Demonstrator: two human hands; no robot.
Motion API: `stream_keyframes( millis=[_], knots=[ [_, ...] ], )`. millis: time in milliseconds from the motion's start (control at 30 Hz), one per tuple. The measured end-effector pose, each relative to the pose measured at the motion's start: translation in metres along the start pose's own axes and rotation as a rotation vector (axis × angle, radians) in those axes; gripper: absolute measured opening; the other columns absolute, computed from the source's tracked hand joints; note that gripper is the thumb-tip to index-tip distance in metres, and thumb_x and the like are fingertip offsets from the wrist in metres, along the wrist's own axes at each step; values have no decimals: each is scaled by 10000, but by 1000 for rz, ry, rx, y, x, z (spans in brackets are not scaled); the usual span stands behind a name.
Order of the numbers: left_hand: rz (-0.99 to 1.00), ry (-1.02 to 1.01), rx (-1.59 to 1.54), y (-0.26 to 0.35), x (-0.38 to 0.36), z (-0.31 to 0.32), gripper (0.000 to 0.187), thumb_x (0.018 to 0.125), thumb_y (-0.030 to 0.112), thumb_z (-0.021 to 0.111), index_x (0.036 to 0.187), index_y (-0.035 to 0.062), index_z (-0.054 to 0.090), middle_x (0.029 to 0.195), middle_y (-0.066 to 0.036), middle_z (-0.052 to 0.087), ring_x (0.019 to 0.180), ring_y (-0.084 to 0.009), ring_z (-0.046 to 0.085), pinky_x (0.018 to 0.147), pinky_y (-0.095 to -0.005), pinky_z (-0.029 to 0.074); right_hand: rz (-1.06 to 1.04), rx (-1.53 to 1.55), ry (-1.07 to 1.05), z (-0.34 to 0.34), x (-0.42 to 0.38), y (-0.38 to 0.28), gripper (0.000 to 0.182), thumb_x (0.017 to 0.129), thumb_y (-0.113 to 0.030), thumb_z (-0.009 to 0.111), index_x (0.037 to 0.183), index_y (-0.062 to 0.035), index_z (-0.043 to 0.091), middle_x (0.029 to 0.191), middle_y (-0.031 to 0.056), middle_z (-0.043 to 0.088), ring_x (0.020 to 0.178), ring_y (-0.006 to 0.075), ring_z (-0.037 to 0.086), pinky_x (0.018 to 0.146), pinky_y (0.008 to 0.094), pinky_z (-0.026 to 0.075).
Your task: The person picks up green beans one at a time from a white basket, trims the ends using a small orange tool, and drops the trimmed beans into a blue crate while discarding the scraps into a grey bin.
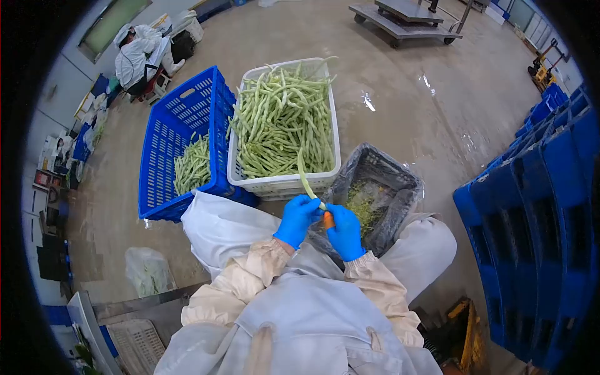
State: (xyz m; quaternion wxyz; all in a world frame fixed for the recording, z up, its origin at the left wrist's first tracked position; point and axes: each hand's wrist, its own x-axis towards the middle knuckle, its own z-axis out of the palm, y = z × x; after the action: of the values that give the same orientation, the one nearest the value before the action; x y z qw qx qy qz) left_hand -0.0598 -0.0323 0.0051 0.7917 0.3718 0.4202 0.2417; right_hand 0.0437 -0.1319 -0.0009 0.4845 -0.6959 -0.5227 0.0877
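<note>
My left hand (297,220), in a blue glove, is closed around the lower part of a long green bean (304,175), which points up and away from me. Right beside it, my right hand (345,232), also blue-gloved, is closed on a small orange piece (328,220) that looks like a tool's handle; any blade is hidden. The bean's near end lies between the two hands. Beyond them stands a white crate (284,182) heaped with green beans (284,119). A bin lined with dark plastic (400,181) sits by my right hand, with green trimmings (364,206) inside.
A blue crate (164,150) at the left holds fewer beans (193,165). Blue pallets (531,212) are stacked at the right. A plastic bag (149,270) lies on the floor at left. Farther off are a metal cart (406,26) and a seated person in white (134,59).
</note>
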Motion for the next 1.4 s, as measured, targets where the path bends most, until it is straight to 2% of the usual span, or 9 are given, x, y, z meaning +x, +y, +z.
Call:
stream_keyframes(
  millis=[200, 400, 533, 667, 733, 833, 1133, 1333, 1400],
  knots=[
    [5, 74, -96, 6, 11, 3, 138, 861, 207, 577, 886, 71, 577, 743, -16, 587, 647, -114, 571, 547, -234, 437, -33, -223, -47, 3, -4, -5, 197, 742, -61, 605, 933, -39, 567, 768, 146, 553, 674, 343, 537, 586, 437, 415],
    [82, -25, 328, 27, 15, 5, 208, 881, 239, 542, 926, 39, 576, 631, -3, 519, 519, -76, 459, 456, -218, 360, -183, 17, -7, 12, -8, -7, 141, 765, -74, 570, 902, -41, 562, 783, 144, 561, 685, 306, 542, 592, 414, 417],
    [79, -215, 543, 55, 0, -12, 219, 886, 226, 530, 916, 14, 576, 595, -2, 501, 483, -74, 445, 428, -216, 337, 480, 303, 548, -28, 0, 70, 66, 819, -68, 546, 873, -33, 561, 785, 136, 564, 706, 270, 560, 657, 362, 445],
    [31, -276, 624, 68, -6, -39, 193, 883, 201, 532, 874, 16, 584, 597, -2, 502, 459, -73, 433, 410, -213, 323, 655, 180, 491, -54, 7, 60, 154, 793, -37, 557, 945, -38, 586, 856, 130, 573, 787, 290, 571, 692, 378, 453],
    [23, -282, 668, 68, -7, -41, 185, 880, 197, 536, 856, 21, 585, 591, -1, 499, 456, -66, 429, 405, -207, 317, 53, -226, 391, -42, 17, 24, 277, 759, -8, 578, 1033, -48, 584, 939, 116, 565, 915, 270, 547, 793, 361, 437],
    [-44, -251, 726, 73, -11, -39, 178, 868, 189, 546, 797, 32, 588, 569, 7, 490, 455, -48, 417, 393, -190, 303, -59, -85, 132, -36, 24, 7, 414, 721, 1, 591, 1127, -80, 568, 992, 119, 552, 947, 305, 532, 832, 419, 417],
    [-120, -353, 884, 87, -13, -42, 173, 851, 183, 551, 771, 37, 599, 576, -11, 543, 430, -37, 400, 373, -188, 291, -295, -347, -69, -23, 17, 8, 317, 708, -79, 601, 1021, -38, 575, 921, 91, 581, 937, 266, 539, 875, 435, 402],
    [323, -484, 1509, 87, -6, -55, 174, 827, 193, 585, 903, 42, 622, 646, -60, 575, 495, -174, 498, 508, -294, 437, -184, -369, -222, -11, 6, 7, 249, 727, -59, 573, 974, -30, 584, 855, 129, 592, 850, 296, 557, 800, 413, 426],
    [796, -471, 1750, 66, 6, -72, 161, 824, 157, 585, 942, 54, 624, 787, -94, 576, 693, -231, 559, 647, -312, 454, -73, -133, -124, 0, -3, 8, 196, 756, -67, 563, 944, -13, 585, 829, 120, 591, 803, 277, 560, 765, 384, 433]
  ],
)
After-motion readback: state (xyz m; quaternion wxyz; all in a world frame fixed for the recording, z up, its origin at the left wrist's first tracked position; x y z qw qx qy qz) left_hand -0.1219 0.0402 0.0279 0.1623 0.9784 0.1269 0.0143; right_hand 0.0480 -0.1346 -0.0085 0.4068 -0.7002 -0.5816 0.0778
